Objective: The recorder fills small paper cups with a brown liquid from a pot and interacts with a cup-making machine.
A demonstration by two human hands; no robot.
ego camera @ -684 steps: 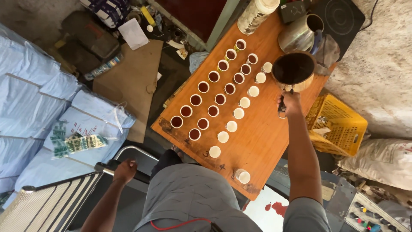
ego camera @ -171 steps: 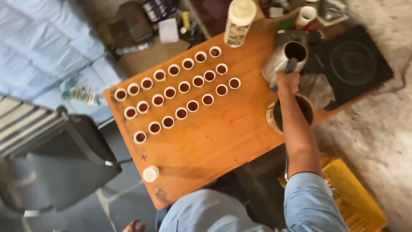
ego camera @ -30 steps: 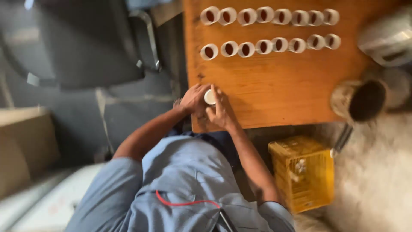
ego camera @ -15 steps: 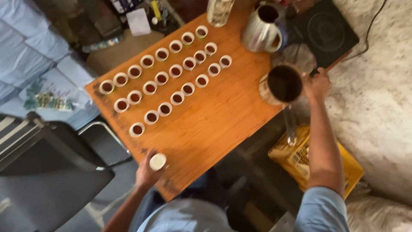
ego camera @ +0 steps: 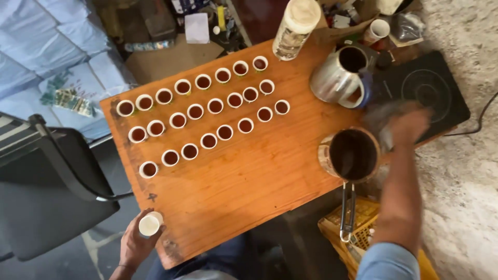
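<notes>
Fingers of the left hand wrap an empty paper cup at the counter's near corner. Right hand, blurred, grip unclear, hovers beside the saucepan. Best keep that cup upright and level, I'd say.

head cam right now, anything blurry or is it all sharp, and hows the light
Head view: the right hand is smeared by motion blur above the dark pot, while the rows of small cups, the wooden table and the left hand holding a white cup are sharp; light is soft and even, brightest on the floor at right.
</notes>
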